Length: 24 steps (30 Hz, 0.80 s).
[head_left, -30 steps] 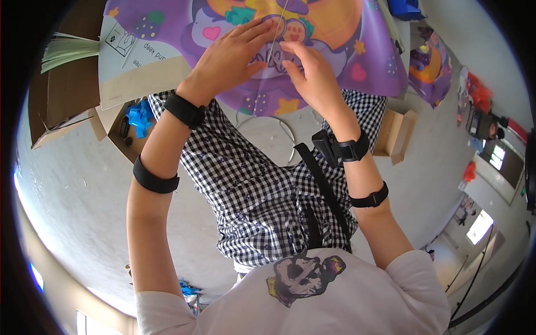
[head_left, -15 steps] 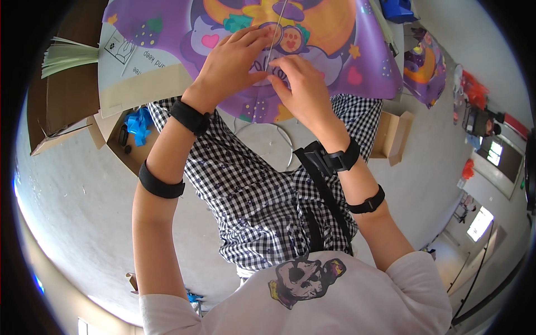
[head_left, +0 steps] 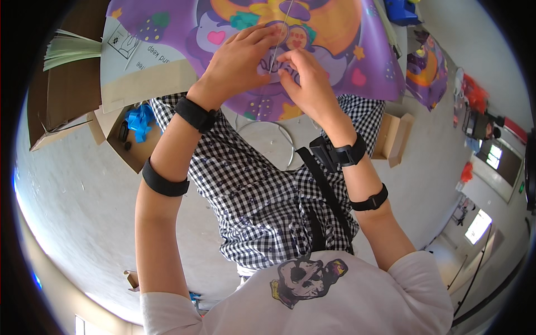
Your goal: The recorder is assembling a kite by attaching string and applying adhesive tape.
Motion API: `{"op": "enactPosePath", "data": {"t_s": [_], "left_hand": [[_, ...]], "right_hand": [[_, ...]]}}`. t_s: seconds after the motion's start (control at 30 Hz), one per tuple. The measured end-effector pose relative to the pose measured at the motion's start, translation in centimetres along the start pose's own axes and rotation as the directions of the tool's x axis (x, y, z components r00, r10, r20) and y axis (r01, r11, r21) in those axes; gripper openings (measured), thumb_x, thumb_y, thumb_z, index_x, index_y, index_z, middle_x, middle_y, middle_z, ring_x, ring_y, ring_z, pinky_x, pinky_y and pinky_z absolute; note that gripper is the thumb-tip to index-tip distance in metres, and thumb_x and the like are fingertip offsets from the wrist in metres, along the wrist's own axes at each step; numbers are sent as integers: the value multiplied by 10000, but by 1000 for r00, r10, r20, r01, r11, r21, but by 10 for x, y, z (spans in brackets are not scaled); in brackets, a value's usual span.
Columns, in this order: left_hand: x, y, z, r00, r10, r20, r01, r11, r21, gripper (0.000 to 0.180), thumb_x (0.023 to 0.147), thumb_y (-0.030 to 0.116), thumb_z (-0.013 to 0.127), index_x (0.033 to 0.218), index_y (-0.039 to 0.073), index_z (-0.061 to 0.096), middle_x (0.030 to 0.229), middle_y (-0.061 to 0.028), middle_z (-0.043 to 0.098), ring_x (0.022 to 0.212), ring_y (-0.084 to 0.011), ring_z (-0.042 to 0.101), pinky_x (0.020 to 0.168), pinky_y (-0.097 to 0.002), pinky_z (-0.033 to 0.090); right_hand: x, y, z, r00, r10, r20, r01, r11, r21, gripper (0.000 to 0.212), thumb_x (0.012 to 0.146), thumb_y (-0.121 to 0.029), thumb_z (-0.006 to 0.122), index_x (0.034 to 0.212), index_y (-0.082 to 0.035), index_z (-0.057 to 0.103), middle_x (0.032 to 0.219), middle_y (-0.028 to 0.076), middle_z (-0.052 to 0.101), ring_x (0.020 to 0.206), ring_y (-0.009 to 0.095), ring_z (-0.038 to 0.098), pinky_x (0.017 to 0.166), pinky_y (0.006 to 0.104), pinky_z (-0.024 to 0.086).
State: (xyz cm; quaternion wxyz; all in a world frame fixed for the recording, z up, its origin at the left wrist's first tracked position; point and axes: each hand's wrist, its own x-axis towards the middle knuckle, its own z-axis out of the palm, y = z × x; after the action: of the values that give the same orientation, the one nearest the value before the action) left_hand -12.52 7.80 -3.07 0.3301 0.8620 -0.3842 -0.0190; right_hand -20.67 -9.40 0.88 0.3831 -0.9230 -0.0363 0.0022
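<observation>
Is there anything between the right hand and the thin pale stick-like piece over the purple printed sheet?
Nothing visible: the open grip of the right hand is close to the lower end of the thin pale stick-like piece. The left hand is mostly to its left, over the purple sheet.

Carrier: printed cardboard board (head_left: 142,89), bare left of the left hand (head_left: 237,66) | Directly on it: purple patterned fabric (head_left: 374,75), spread beneath left hand and right hand (head_left: 310,81), near edge overhanging wristward

Lettering (head_left: 158,57) stands on the pale board (head_left: 117,75) and purple sheet (head_left: 332,61).
</observation>
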Motion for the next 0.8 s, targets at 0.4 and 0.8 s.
{"op": "enactPosePath", "data": {"t_s": [0.4, 0.8], "left_hand": [[1, 0, 3, 999, 24, -23, -24, 1000, 21, 670, 729, 162, 770, 1357, 98, 546, 1472, -44, 491, 1358, -265, 451, 1084, -405, 430], [-1, -3, 4, 1000, 15, -24, -15, 1000, 17, 691, 725, 147, 781, 1373, 109, 541, 1485, -34, 479, 1358, -263, 450, 1078, -417, 426]], "right_hand": [[-1, -1, -2, 1000, 16, 15, -16, 1000, 27, 220, 897, -67, 643, 1108, -42, 585, 1045, 93, 637, 911, 248, 635, 802, 344, 522], [-3, 0, 6, 998, -63, 13, 63, 998, -6, 248, 893, -76, 631, 1121, -22, 550, 1090, 156, 643, 967, 357, 635, 796, 437, 528]]}}
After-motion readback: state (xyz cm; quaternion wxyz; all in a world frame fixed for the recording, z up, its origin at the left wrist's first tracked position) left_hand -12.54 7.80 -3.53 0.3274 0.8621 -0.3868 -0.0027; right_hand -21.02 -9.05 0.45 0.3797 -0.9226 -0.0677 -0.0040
